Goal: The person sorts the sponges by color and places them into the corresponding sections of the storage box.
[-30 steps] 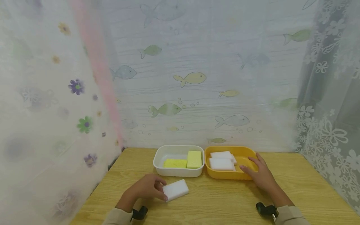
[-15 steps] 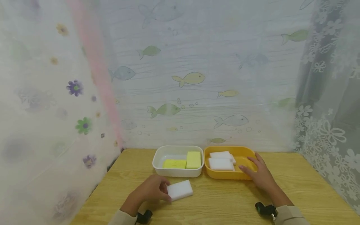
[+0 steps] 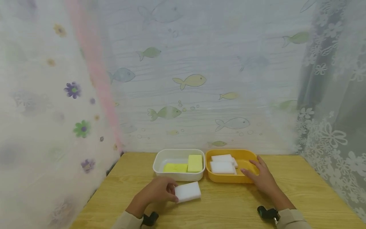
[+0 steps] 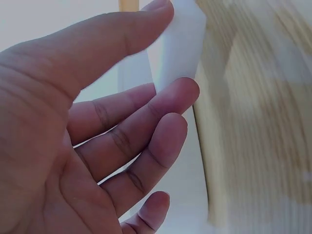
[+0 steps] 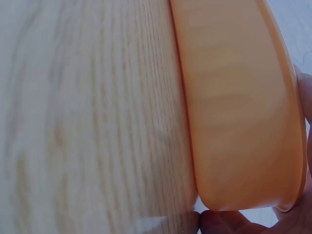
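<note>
My left hand [image 3: 161, 190] pinches one end of a white sponge [image 3: 187, 192] between thumb and fingers, in front of the white tray [image 3: 178, 178]. In the left wrist view the white sponge [image 4: 181, 44] shows between the thumb and fingertips; the lower fingers are bent, holding nothing. My right hand [image 3: 264, 178] holds the right end of the orange tray [image 3: 228, 178], with thumb and a finger over its rim. The right wrist view has a fingertip at the bottom corner of the orange tray [image 5: 239, 112]. Several white sponges [image 3: 222, 167] lie in the orange tray's left part.
Two yellow sponges [image 3: 195, 163] sit in the right part of the white tray, one partly upright. Both trays stand side by side on a wooden table [image 3: 223, 206], near a curtain [image 3: 197, 105] printed with fish. Dark wrist-camera mounts [image 3: 267, 213] sit near the sleeves.
My left hand has moved right with the white sponge, in front of the white tray. My right hand stays at the orange tray. The whole head view has shifted slightly.
</note>
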`<state>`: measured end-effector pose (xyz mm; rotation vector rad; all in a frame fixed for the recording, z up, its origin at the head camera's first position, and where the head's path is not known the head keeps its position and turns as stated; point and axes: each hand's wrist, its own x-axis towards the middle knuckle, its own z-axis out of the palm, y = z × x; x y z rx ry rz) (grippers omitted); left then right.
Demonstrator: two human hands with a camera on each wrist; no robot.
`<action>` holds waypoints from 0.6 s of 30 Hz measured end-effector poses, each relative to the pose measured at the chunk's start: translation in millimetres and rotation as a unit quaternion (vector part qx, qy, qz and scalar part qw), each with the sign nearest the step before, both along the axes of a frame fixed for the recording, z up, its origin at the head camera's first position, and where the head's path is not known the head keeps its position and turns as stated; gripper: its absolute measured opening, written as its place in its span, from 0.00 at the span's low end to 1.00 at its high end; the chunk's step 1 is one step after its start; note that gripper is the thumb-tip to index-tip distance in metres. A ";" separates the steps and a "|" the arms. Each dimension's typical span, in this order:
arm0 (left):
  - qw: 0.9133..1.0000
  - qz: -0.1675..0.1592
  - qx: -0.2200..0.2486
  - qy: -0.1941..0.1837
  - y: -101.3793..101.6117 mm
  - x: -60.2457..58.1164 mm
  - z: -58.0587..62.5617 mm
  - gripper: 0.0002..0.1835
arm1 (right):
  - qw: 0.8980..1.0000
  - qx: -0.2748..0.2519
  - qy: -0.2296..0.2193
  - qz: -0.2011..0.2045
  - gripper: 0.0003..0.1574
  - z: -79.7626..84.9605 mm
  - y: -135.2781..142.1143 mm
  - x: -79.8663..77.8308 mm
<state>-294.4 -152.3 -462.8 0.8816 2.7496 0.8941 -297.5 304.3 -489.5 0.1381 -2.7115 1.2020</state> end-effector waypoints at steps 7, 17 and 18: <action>0.999 -0.019 -0.020 0.030 17.6 -1.4 9.7 0.23 | 1.000 0.002 0.000 0.001 0.57 1.0 0.6 0.8; 0.994 -0.017 -0.064 0.084 40.7 -4.5 28.5 0.29 | 1.000 -0.002 -0.003 0.002 0.59 1.9 -0.1 -0.6; 0.993 -0.014 -0.069 0.091 43.1 -5.5 29.3 0.30 | 1.000 -0.002 -0.003 0.002 0.59 2.0 -0.1 -0.5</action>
